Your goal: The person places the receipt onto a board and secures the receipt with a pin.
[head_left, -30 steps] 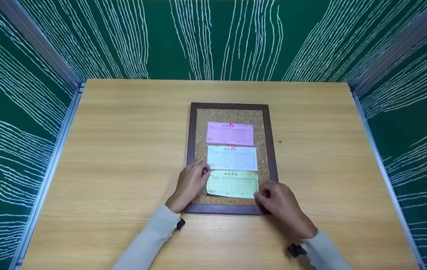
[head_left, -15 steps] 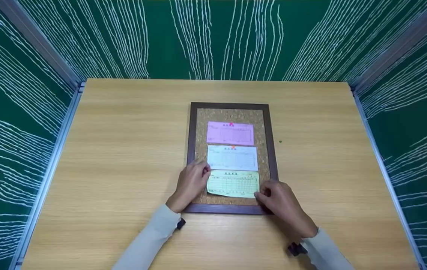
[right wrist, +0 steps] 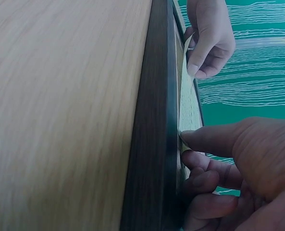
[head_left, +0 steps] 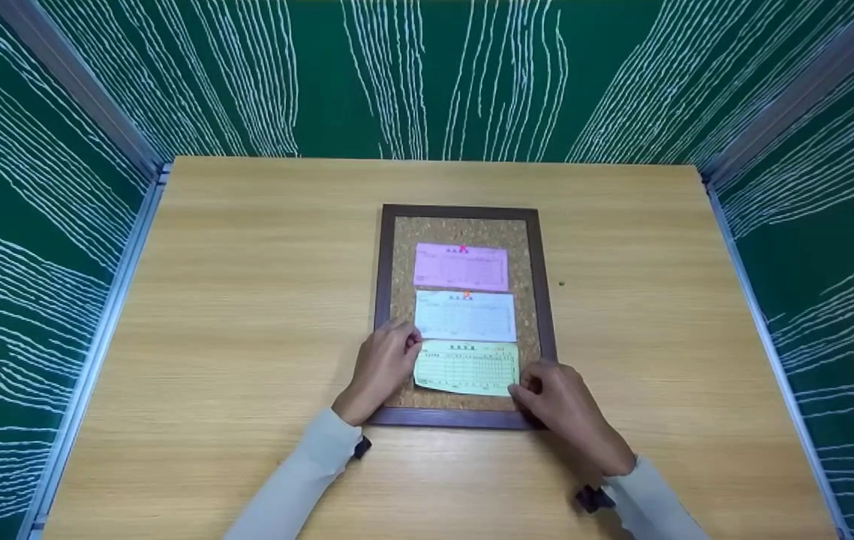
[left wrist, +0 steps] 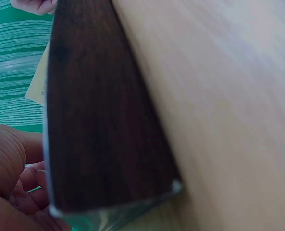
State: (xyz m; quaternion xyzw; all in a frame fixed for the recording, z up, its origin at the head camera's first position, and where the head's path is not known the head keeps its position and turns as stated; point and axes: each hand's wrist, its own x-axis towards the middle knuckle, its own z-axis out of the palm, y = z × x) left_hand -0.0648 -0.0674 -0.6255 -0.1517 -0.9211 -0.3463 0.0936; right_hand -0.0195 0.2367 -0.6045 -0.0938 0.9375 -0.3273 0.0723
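Observation:
A green paper form (head_left: 466,369) with a printed grid lies over the lower part of a dark-framed cork board (head_left: 464,418). My left hand (head_left: 382,367) pinches the form's upper left corner. At its lower right corner, my right hand (head_left: 560,401) pinches the paper between thumb and forefinger, as the right wrist view also shows with the slip (right wrist: 186,101) edge-on. Above it on the cork are a blue form (head_left: 464,319) and a purple form (head_left: 461,268), each with a small reddish pin at its top edge. In the left wrist view the board's frame (left wrist: 99,110) hides most of the paper.
The board lies on a light wooden table (head_left: 247,285). A tiny dark speck (head_left: 561,283) sits right of the board. Green walls (head_left: 607,75) with white wavy lines enclose the table at the back and sides.

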